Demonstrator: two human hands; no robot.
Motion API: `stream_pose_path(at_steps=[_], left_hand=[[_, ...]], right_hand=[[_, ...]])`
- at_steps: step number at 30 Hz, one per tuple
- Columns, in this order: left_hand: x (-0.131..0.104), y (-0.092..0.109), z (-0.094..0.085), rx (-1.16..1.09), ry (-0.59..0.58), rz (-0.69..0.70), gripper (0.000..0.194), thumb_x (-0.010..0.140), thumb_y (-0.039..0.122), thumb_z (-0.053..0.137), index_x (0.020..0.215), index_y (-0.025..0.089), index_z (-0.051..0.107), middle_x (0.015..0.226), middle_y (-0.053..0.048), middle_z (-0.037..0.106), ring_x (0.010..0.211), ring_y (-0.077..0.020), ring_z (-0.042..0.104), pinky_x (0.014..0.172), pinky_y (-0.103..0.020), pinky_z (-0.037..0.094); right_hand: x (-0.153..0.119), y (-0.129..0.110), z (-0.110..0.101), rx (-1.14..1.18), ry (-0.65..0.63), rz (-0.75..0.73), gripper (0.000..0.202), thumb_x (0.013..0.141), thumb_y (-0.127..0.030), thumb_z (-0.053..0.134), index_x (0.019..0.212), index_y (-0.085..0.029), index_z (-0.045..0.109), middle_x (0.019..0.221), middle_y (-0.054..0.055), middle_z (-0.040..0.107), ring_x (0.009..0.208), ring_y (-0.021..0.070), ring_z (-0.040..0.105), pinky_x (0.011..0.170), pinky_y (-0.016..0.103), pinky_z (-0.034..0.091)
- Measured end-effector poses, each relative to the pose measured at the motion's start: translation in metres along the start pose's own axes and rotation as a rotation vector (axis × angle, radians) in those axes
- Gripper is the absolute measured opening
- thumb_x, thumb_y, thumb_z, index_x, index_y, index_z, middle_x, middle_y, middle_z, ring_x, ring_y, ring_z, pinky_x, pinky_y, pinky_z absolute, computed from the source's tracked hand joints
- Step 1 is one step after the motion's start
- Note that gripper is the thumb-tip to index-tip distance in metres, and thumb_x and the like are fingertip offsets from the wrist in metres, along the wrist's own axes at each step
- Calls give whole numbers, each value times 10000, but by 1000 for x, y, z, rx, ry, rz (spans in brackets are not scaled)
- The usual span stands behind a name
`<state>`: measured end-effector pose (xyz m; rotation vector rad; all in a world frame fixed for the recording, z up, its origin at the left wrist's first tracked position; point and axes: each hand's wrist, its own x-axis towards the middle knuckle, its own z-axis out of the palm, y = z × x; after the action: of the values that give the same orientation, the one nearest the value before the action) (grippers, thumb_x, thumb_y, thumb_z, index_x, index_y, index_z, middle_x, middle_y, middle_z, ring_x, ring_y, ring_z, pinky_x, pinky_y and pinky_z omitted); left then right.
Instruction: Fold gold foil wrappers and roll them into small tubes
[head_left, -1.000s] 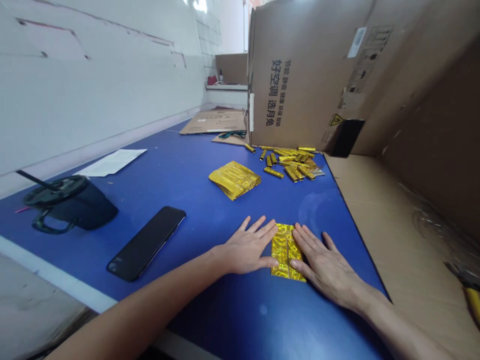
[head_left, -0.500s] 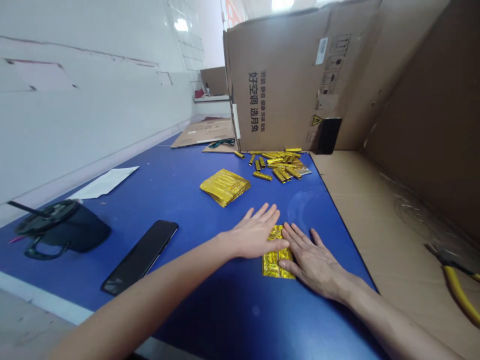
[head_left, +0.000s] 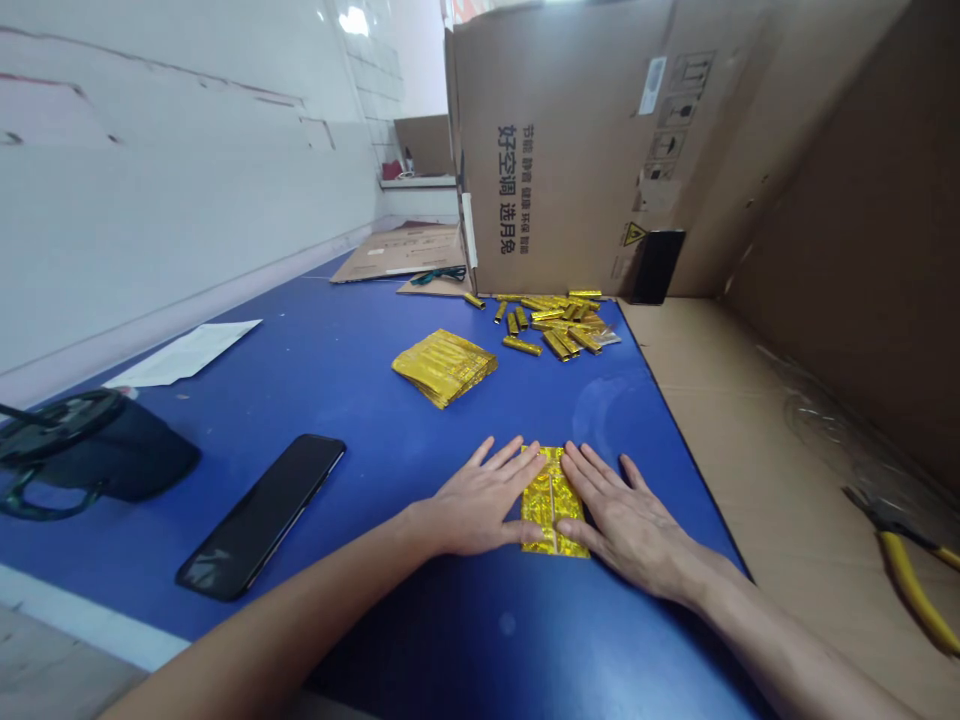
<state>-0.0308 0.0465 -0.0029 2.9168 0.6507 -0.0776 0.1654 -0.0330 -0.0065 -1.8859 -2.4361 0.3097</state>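
A shiny gold foil sheet lies flat on the blue table, with a pale line running down its middle. My left hand rests palm down over its left edge, fingers spread. On its right edge my right hand presses flat, thumb near the middle line. Beyond my hands sits a stack of similar gold foil sheets. Farther back, against the cardboard, is a loose pile of small gold folded strips.
A black phone and a dark lidded mug stand on the left, near a white paper. Large cardboard closes the back and right. Another phone leans on it; yellow-handled pliers lie at right.
My left hand has slid left and toward me, from across the sheet to its left edge, uncovering more of the middle. My right hand stays in place.
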Motion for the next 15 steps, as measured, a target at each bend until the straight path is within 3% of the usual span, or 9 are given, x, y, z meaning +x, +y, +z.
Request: stream_pose_path(at_steps=[8, 15], left_hand=[[-1, -1, 4, -47, 44, -13, 855, 702, 722, 235, 1341, 169, 105, 1405, -84, 118, 1280, -273, 25, 992, -498, 21], [0, -2, 5, -98, 30, -7, 886, 686, 724, 276, 1343, 159, 89, 1409, -89, 80, 1277, -295, 5, 983, -519, 3]], right_hand=[[-1, 8, 3, -33, -24, -58, 815, 738, -592, 367, 1357, -140, 89, 1409, 106, 107, 1279, 258, 32, 991, 546, 51], [-1, 9, 2, -27, -22, -70, 892, 681, -617, 432, 1356, -126, 116, 1400, 128, 130, 1271, 292, 63, 985, 563, 65]])
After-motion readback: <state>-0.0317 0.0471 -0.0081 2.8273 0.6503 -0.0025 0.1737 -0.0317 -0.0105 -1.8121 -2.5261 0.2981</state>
